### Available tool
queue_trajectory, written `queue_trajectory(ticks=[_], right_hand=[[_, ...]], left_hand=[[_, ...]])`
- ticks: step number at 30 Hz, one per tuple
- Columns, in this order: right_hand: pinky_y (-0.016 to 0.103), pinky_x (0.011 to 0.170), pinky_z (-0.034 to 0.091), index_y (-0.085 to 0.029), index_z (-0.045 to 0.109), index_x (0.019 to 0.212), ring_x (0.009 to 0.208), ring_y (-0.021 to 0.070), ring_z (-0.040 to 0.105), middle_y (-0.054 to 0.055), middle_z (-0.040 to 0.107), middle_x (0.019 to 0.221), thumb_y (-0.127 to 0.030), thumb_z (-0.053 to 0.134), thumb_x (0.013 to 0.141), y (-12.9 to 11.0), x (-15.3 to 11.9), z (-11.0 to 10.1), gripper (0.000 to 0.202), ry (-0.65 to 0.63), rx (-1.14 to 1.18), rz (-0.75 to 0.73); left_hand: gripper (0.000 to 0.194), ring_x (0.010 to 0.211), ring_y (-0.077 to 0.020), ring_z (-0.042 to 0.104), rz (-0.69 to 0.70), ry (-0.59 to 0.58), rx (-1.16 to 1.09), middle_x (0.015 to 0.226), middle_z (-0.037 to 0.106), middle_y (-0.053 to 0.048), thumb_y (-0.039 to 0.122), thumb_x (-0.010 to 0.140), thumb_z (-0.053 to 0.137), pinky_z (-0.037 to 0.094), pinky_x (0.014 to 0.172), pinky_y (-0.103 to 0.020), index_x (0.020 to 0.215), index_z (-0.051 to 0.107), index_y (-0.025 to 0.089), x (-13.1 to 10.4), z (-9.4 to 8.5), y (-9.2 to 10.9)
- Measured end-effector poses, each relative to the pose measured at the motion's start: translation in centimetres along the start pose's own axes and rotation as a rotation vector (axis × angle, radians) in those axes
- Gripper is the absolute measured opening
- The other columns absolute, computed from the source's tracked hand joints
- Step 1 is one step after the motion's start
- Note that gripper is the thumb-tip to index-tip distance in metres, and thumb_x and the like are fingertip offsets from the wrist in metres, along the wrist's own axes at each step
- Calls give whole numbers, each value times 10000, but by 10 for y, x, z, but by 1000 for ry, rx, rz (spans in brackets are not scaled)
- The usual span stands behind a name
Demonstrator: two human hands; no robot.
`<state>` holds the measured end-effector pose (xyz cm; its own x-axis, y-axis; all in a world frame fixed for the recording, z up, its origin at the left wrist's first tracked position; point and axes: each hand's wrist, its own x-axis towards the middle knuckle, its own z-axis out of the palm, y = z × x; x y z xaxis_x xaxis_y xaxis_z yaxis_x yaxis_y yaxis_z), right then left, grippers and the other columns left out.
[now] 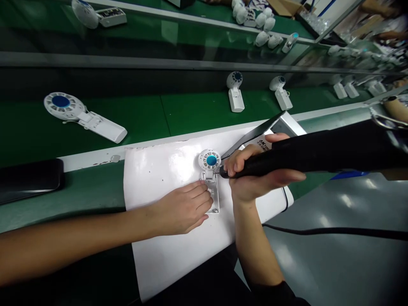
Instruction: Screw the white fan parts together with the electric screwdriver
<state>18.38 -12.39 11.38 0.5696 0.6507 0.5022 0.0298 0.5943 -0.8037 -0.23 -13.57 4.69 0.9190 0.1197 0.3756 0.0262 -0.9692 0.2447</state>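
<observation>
A small white handheld fan [209, 160] with a blue centre lies on a white sheet [153, 170], its handle toward me. My left hand [191, 206] presses its closed fingers over the fan's handle and holds it; part of the handle is hidden beneath them. In my right hand [248, 172] is a black electric screwdriver [280, 155], held nearly level with its body pointing off to the right. The screwdriver's thin tip meets the fan at the joint between head and handle, or stands just beside it; I cannot tell which.
On the green conveyor belt [140, 114] lie more white fans, one at the left [86, 114] and several farther right. A silver-and-white boxy device [270, 131] stands behind the screwdriver. A black object [32, 180] rests at the left edge. A black cable [318, 231] runs right.
</observation>
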Motion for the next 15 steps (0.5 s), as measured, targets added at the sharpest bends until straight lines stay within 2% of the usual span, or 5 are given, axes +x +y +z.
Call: queue_trajectory(ticks=[6, 9, 12, 14, 15], right_hand=[[257, 288, 331, -317, 678, 1114, 299, 122, 360, -117, 532, 516, -904, 641, 916, 3, 0, -3, 621, -11, 18, -9], [250, 278, 329, -306, 672, 1135, 289, 122, 359, -114, 531, 521, -918, 531, 964, -3, 2, -6, 651, -20, 26, -59], [259, 268, 327, -307, 692, 1149, 271, 125, 341, -106, 553, 520, -928, 494, 962, -23, 3, -7, 678, -54, 109, -73], [284, 313, 394, -332, 709, 1152, 303, 137, 379, -94, 597, 540, -900, 634, 916, -45, 1, -11, 620, -76, 146, -10], [302, 352, 439, -351, 717, 1152, 331, 147, 409, -89, 621, 553, -870, 713, 889, -57, 0, -16, 582, -83, 145, 30]], left_hand=[[368, 1358, -341, 691, -9, 1, -40, 1326, 761, -159, 361, 1129, 648, 467, 1330, -491, 1361, 690, 77, -1, 0, -1], [311, 1311, -341, 695, -40, 103, -122, 1326, 751, -170, 335, 1136, 632, 542, 1253, -515, 1316, 683, 86, 4, -8, -5], [378, 1251, -337, 693, -198, 237, -221, 1355, 725, -200, 374, 1159, 621, 626, 1085, -508, 1394, 637, 77, 16, -20, -15], [436, 1215, -323, 702, -249, 246, -275, 1345, 733, -192, 406, 1168, 636, 638, 1015, -477, 1459, 617, 81, 28, -27, -24], [396, 1168, -298, 720, -227, 226, -305, 1296, 755, -164, 396, 1177, 631, 636, 997, -448, 1440, 642, 101, 35, -30, -28]])
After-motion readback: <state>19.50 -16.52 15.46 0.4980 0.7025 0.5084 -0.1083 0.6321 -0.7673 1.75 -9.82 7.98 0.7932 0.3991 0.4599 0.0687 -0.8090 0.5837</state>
